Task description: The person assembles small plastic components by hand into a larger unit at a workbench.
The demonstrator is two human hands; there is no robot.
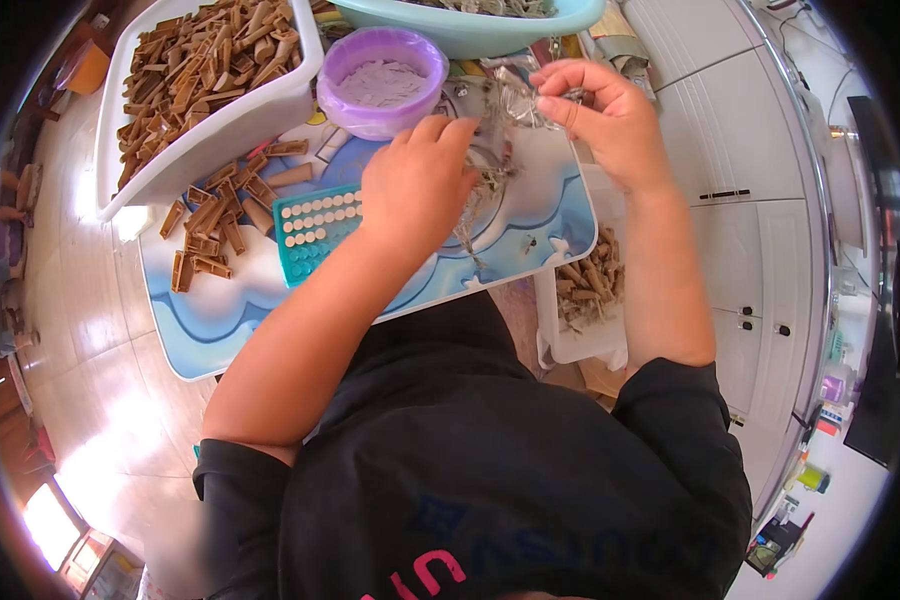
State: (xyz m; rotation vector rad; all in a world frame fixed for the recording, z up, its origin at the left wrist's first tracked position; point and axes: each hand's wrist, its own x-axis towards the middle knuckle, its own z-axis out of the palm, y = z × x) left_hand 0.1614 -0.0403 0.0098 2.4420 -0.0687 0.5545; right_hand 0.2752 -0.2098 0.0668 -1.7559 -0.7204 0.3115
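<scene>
A clear plastic bag (490, 150) is held above the blue tray (270, 300), its long axis hanging down toward the body. Its lower part is gripped by the closed left hand (415, 185); farther off, its top edge is pinched by the right hand (605, 115). Beyond, a purple bowl (382, 80) is seen.

The left hand (417, 180) covers part of the clear plastic bag (505, 105), so its grip can't be seen. The teal basin (470, 30) is cut off at the far edge. The small pieces in the purple bowl (382, 80) are too blurry to tell.
</scene>
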